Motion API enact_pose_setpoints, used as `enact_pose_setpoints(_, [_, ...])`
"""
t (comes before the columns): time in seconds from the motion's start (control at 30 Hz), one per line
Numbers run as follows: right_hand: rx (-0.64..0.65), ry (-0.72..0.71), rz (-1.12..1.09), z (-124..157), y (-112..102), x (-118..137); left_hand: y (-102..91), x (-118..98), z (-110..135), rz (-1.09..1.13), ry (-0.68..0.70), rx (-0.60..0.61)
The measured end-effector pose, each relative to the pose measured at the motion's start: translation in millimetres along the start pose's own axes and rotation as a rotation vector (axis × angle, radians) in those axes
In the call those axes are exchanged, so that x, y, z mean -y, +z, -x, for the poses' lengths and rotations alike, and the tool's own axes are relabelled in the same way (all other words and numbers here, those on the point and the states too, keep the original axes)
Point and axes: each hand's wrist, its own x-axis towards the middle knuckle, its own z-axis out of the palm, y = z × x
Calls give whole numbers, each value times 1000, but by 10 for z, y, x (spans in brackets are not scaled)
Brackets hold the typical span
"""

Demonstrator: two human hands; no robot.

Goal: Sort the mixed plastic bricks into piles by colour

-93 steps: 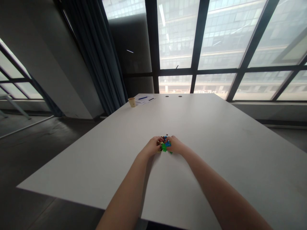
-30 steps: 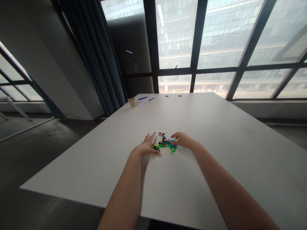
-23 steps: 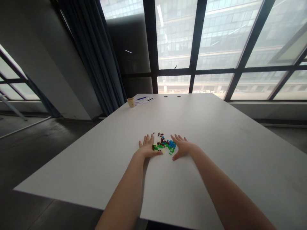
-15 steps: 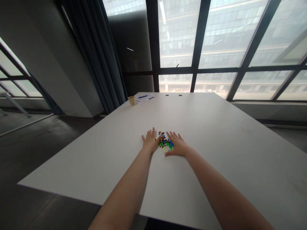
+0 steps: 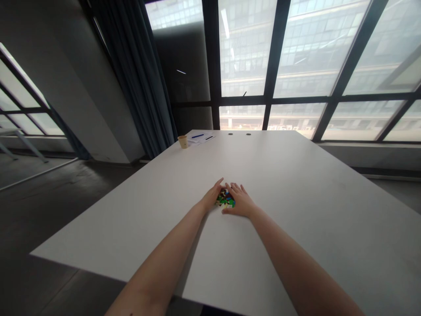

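Small colourful pieces (image 5: 226, 199), green, blue, dark red and yellow, lie in a tight heap on the white table (image 5: 269, 175); their exact kind is too small to make out. My left hand (image 5: 212, 195) stands on its edge along the heap's left side, fingers stretched away from me. On the other side my right hand (image 5: 240, 201) rests palm down with its fingers spread, its thumb pointing left just in front of the heap. Both hands are open and touch the edges of the heap, hiding part of it.
Toward the far left of the table stand a tan paper cup (image 5: 183, 142) and some papers (image 5: 199, 139) with a blue pen (image 5: 198, 136) on them. Two dark round discs (image 5: 248, 134) sit near the far edge. Behind are large windows and a dark blue curtain (image 5: 131, 79).
My left hand has turned from lying flat onto its edge and moved in to the right. My right hand has shifted slightly left. The pieces are now squeezed into a smaller heap.
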Motion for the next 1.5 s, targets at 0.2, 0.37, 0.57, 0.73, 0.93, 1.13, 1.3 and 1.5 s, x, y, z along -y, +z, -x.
enact_pose_setpoints(0.2, [-13,58,13,-117,12,-99,-353,22,345,-410,110,225])
enact_pose_setpoints(0.37, [11,2,-18,-235,-11,-147,-301,17,601,-899,73,263])
enact_pose_setpoints(0.57, [15,-171,-225,-174,-44,-145,-26,-14,385,-949,11,166])
enact_pose_setpoints(0.73, [56,-109,-562,-29,-119,-144,-27,-42,264,-786,80,167])
enact_pose_setpoints(0.93, [38,-42,-308,206,-144,-178,-58,-33,279,-585,107,113])
enact_pose_setpoints(1.13, [38,32,-21,250,6,-41,160,-66,224,-699,59,12])
enact_pose_setpoints(1.3, [11,88,45,113,76,53,313,-77,115,-514,51,-144])
enact_pose_setpoints(1.5, [-56,51,22,51,101,100,302,0,73,-232,-14,-181])
